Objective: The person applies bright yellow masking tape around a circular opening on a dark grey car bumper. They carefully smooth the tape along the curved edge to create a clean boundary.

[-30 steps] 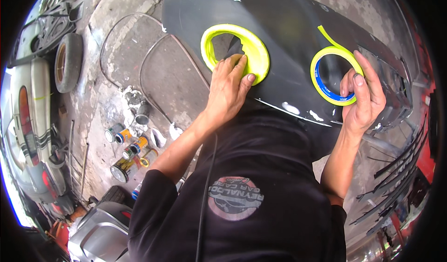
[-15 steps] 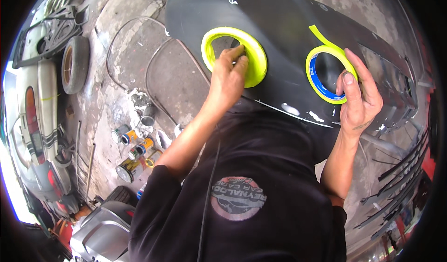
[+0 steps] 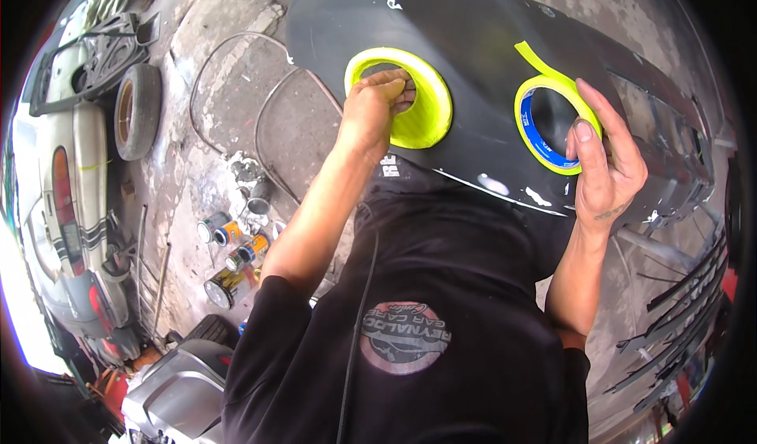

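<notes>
Across my lap lies a dark grey car bumper [image 3: 481, 73] with scuffed pale patches on its edges. Its round opening is lined with bright yellow masking tape [image 3: 432, 121]. My left hand [image 3: 374, 106] reaches over the left side of this opening, fingers curled together inside it; whatever they may pinch is hidden. In my right hand [image 3: 609, 154] is a roll of yellow masking tape [image 3: 539, 138] with a blue core, gripped at its right side between thumb and fingers. A loose tape end [image 3: 530, 54] sticks up from the roll, over the bumper's surface.
Paint cans [image 3: 225, 286] and a grey cup [image 3: 258, 201] stand on the concrete floor at left, near a looping hose [image 3: 264, 121]. Farther left are a wheel [image 3: 136, 113] and car body parts [image 3: 93, 168]. Dark slatted trim [image 3: 670, 318] lies at right.
My left hand has shifted left and slightly up in the opening, its fingers now curled more tightly. The right hand and tape roll have barely moved.
</notes>
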Tool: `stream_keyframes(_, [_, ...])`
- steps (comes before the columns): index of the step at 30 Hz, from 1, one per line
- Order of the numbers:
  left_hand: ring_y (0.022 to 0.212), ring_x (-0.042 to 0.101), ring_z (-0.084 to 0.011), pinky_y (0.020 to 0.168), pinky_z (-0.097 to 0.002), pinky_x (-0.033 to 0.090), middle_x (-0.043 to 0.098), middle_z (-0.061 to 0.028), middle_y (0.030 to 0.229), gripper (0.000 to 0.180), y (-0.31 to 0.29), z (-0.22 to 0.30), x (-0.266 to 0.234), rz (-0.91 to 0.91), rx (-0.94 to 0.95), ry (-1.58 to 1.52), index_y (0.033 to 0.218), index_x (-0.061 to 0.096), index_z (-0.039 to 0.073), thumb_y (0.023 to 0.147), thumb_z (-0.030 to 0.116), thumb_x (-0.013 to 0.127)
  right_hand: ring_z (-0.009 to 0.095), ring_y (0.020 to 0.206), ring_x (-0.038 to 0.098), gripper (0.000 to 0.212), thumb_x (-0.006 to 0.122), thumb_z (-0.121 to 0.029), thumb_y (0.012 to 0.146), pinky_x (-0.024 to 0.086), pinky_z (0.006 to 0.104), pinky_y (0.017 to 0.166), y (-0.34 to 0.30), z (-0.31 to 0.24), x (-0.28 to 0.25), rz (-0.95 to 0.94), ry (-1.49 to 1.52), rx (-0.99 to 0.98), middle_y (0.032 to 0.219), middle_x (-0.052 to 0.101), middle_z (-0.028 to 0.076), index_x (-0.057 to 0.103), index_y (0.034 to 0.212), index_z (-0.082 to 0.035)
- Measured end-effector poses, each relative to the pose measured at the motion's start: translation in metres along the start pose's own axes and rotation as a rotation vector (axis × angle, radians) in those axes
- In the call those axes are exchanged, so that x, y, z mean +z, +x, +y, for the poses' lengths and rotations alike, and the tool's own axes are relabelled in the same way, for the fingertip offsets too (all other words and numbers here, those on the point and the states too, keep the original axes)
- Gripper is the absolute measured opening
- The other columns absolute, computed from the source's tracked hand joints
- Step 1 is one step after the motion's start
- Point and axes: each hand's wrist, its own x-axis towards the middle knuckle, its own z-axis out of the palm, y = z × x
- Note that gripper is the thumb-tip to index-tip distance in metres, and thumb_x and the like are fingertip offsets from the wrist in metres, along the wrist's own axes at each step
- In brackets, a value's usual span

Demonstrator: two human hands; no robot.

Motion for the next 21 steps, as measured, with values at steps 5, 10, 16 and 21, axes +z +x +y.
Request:
stream_keyframes(5, [0.112,0.076,-0.0294,0.102,-0.0383,0.057,0.074,-0.0228,0.130,0.041,0.002,0.012,-0.012,-0.095,0.025,0.135,0.139,0.063,-0.015,0.107,0.010,0.060,0.008,0.077,0.064,0.037,0.076,-0.008,0.096,0.049,0.0223,0.069,0.002,-0.002,-0.002,-0.006,-0.002,0.037,0.106,0.079,0.009,0.078,0.132,0.002])
stream_keyframes(10, [0.104,0.077,-0.0337,0.096,-0.0389,0.060,0.080,-0.0201,0.115,0.032,-0.026,0.036,-0.023,-0.027,0.520,1.007,0.124,0.075,-0.010,0.100,-0.001,0.055,0.013,0.089,0.071,0.037,0.077,-0.008,0.096,0.054,0.0248,0.081,0.000,-0.005,-0.005,-0.013,-0.028,0.032,0.112,0.081,0.013,0.078,0.131,0.003])
stream_keyframes(16, [0.120,0.070,-0.0325,0.120,-0.0560,0.044,0.074,-0.0165,0.122,0.048,-0.039,0.003,-0.048,-0.321,0.923,1.664,0.132,0.069,-0.002,0.085,-0.001,0.065,0.020,0.106,0.076,0.034,0.076,-0.006,0.097,0.056,0.0290,0.096,0.002,-0.004,-0.002,-0.030,-0.040,-0.026,0.120,0.081,0.017,0.078,0.129,0.005])
stream_keyframes(21, [0.115,0.071,-0.0350,0.119,-0.0580,0.045,0.074,-0.0153,0.115,0.040,-0.014,0.013,-0.057,-0.462,0.891,1.653,0.124,0.071,-0.001,0.084,0.001,0.067,0.018,0.100,0.075,0.034,0.075,-0.002,0.096,0.056,0.0271,0.089,0.006,-0.008,-0.001,-0.051,-0.030,-0.057,0.118,0.081,0.017,0.077,0.129,0.005])
